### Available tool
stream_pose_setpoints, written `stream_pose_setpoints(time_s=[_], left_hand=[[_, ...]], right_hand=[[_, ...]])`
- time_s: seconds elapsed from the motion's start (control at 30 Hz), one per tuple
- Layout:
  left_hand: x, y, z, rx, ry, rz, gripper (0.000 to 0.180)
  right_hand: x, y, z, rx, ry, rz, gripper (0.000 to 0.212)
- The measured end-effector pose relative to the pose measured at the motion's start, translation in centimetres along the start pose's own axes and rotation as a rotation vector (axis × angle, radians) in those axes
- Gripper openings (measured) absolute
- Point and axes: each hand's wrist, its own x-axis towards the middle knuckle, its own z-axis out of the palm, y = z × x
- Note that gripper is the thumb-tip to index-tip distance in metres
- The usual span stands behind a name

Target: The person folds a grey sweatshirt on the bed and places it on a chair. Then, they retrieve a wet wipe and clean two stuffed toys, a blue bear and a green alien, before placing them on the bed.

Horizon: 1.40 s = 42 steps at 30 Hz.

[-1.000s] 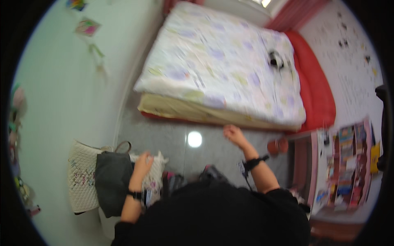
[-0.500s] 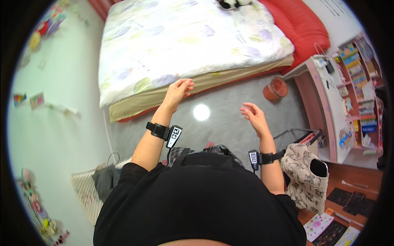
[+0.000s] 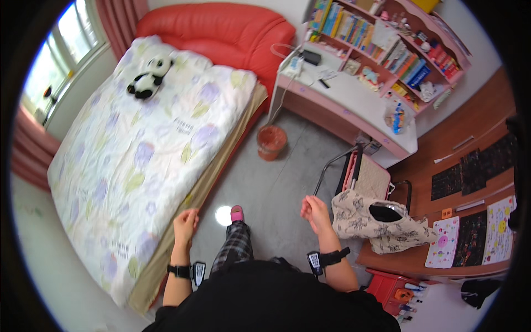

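Observation:
My left hand (image 3: pixel 186 226) hangs in the air beside the near edge of the bed (image 3: pixel 141 149), its fingers loosely curled with nothing in them. Further right, my right hand (image 3: pixel 316 213) is raised over the grey floor, near a chair (image 3: pixel 369 177) with a patterned cream cloth (image 3: pixel 359 221) draped over it. Its fingers are bent and hold nothing. Neither hand touches anything. Each forearm wears a black strap with a small tag device.
Ahead, a reddish bucket (image 3: pixel 271 143) stands on the floor (image 3: pixel 265 188) between the bed and a pink-and-white desk (image 3: pixel 348 105) with bookshelves (image 3: pixel 381 50). A panda plush (image 3: pixel 148 80) lies on the bed. At lower right are a brown cabinet (image 3: pixel 409 254) and a red drawer unit (image 3: pixel 384 288).
My view has turned to the right, bringing the desk, bucket and chair nearer the middle. One foot in a pink slipper now shows stepping forward. Both hands are lower in view and remain without objects.

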Motion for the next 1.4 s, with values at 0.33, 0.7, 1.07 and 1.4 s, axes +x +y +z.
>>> stream_pose_setpoints(time_s=[0.33, 0.7, 1.07, 1.4], left_hand=[[18.6, 10.2, 9.7, -0.228, -0.246, -0.117, 0.04], [29.3, 19.0, 27.6, 0.004, -0.486, -0.058, 0.037], [36.7, 21.3, 46.3, 0.071, -0.458, -0.103, 0.028], [39.8, 27.8, 60.3, 0.193, -0.548, -0.254, 0.028]], right_hand=[[12.4, -12.0, 0.0, 0.219, 0.408, -0.209, 0.042], [23.4, -21.2, -7.1, 0.05, 0.603, -0.234, 0.034], [52.6, -36.8, -24.5, -0.078, 0.575, -0.079, 0.014], [72.5, -43.9, -39.8, -0.012, 0.705, -0.017, 0.039]])
